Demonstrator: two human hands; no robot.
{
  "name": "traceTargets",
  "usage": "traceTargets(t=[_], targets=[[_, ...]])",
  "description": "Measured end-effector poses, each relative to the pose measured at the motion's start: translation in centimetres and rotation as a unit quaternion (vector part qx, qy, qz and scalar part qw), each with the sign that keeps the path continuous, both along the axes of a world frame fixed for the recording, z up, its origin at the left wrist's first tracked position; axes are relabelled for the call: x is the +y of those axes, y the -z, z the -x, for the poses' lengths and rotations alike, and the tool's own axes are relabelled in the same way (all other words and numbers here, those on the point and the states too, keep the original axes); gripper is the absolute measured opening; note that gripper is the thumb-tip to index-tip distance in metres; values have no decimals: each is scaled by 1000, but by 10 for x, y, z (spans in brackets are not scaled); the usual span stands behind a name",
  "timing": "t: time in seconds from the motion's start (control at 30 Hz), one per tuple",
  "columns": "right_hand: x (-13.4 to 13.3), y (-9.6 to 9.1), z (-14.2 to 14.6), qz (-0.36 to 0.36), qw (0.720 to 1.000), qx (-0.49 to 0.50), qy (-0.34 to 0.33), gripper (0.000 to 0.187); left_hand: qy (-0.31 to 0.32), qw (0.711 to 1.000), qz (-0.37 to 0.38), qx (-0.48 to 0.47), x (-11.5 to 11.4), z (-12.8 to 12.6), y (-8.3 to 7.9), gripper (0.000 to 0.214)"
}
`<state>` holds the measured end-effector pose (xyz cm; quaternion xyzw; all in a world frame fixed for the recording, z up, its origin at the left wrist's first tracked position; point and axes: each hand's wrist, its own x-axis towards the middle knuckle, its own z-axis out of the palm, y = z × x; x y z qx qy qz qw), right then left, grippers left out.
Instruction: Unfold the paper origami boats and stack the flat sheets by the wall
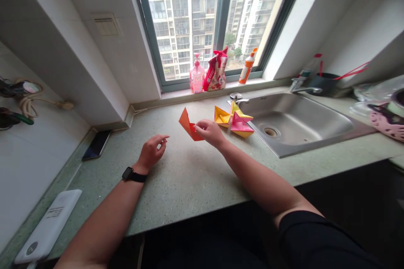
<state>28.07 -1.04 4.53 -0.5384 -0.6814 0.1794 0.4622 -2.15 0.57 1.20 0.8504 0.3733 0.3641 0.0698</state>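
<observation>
My right hand (210, 132) pinches the right end of an orange folded paper boat (188, 126) above the countertop (186, 185). One pointed end of the boat sticks up at the left. My left hand (152, 150), with a black watch on the wrist, hovers to the left of the boat, apart from it. Its fingers are curved and parted, with nothing in them. Just right of my right hand, several folded paper boats sit close together by the sink: a yellow-orange boat (221, 117), a yellow boat (241, 112) and a pink-and-yellow boat (242, 126).
A steel sink (279, 148) is set into the counter at right. On the windowsill stand a pink pump bottle (197, 76), a red bag (217, 71) and an orange bottle (247, 67). A dark phone (97, 145) and a white power bank (50, 222) lie at left.
</observation>
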Motion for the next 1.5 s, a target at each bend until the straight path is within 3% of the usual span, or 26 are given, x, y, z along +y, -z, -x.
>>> traceTargets(t=[0.13,0.27,0.37,0.5,0.6,0.7,0.8,0.93,1.13,1.3,1.5], targets=[[-1,-24,-44,-58,987,137,53,34,-4,1000,14,8,-1,-2,1,29],[-2,-41,-99,-135,948,254,137,44,3,1000,12,16,-4,-6,-1,28],[-3,-45,-140,-146,923,310,172,50,11,1000,1,21,-7,-10,-3,28],[-9,-39,-185,-99,915,305,245,53,62,997,-11,48,-8,-30,-8,28],[-13,-34,-206,-65,924,243,288,49,133,987,-33,79,-8,-59,-14,28],[-17,-33,-213,-34,930,144,336,42,199,972,-52,111,-9,-99,-21,28],[-23,-39,-211,-5,928,69,367,38,219,965,-76,125,-10,-141,-29,26],[-31,-48,-206,24,932,40,359,33,182,974,-57,119,-11,-195,-37,20],[-36,-52,-202,65,946,27,317,30,91,973,62,203,-6,-265,-38,19],[-36,-51,-200,83,946,-5,314,26,56,966,112,226,-1,-297,-27,24],[-36,-55,-191,104,942,-26,318,22,67,959,119,247,3,-306,-11,22]])
